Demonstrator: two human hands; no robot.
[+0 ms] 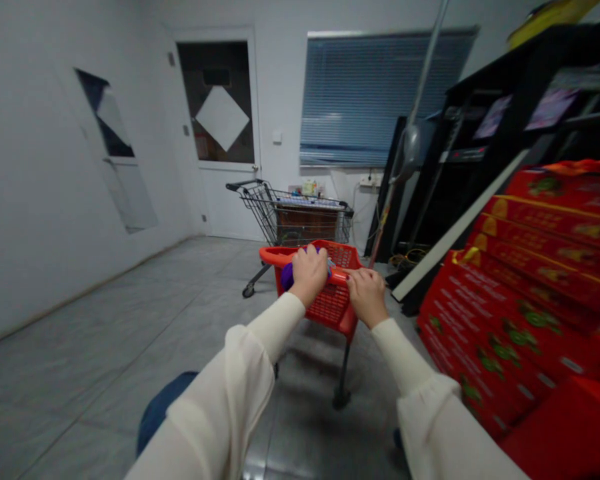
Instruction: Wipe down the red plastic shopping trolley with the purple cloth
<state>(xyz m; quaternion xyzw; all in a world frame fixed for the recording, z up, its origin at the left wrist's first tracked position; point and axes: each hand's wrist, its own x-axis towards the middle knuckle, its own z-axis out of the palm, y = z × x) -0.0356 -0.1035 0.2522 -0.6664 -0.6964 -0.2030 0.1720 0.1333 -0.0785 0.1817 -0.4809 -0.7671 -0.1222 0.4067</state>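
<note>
A small red plastic shopping cart (325, 313) stands in front of me, its handle (275, 255) facing my way. My left hand (310, 272) is closed over the handle's middle on a bunched purple cloth (287, 276), which shows beside and above the fingers. Gripping the right part of the handle is my right hand (367, 293), its fingers curled around the bar. Most of the cloth is hidden under my left hand.
Behind the red cart stands a metal wire shopping cart (310, 213). Red gift boxes (520, 320) are piled at the right, beside a leaning white board (460, 230) and a dark shelf (510, 113). A door (225, 200) is at the back left.
</note>
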